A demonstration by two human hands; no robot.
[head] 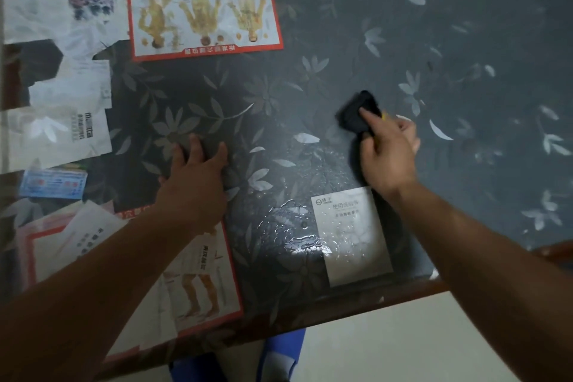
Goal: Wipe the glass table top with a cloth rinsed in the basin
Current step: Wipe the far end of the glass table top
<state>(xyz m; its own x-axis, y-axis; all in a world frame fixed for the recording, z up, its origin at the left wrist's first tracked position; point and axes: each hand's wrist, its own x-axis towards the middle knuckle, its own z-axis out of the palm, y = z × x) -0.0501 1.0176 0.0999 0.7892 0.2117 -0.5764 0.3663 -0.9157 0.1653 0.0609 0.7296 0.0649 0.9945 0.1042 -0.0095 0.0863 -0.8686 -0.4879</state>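
Head view, looking down on the bench (465,25), whose glass top carries a pale leaf-and-flower pattern. The right hand (387,155) grips a dark, bunched cloth (356,110): its fingers curl round the near end and one finger lies along the top. The cloth rests on the glass right of centre, just beyond the hand. The left hand (195,174) lies flat on the glass left of centre, palm down, fingers straight and slightly spread, holding nothing. A wet patch (304,242) of beaded, glistening water covers the glass between the two forearms, towards the near edge.

Printed sheets lie flat at the glass:
- a red-bordered poster (204,9) with three yellowish figures, at the far left
- a second red-bordered sheet (201,273) at the near left, partly hidden by the left forearm
- a white leaflet (350,232) by the right wrist, partly within the wet patch
- a blue card (52,183) and several white papers (62,133) along the left edge

A dark wooden frame (341,304) borders the near side, with pale floor (387,344) below it.
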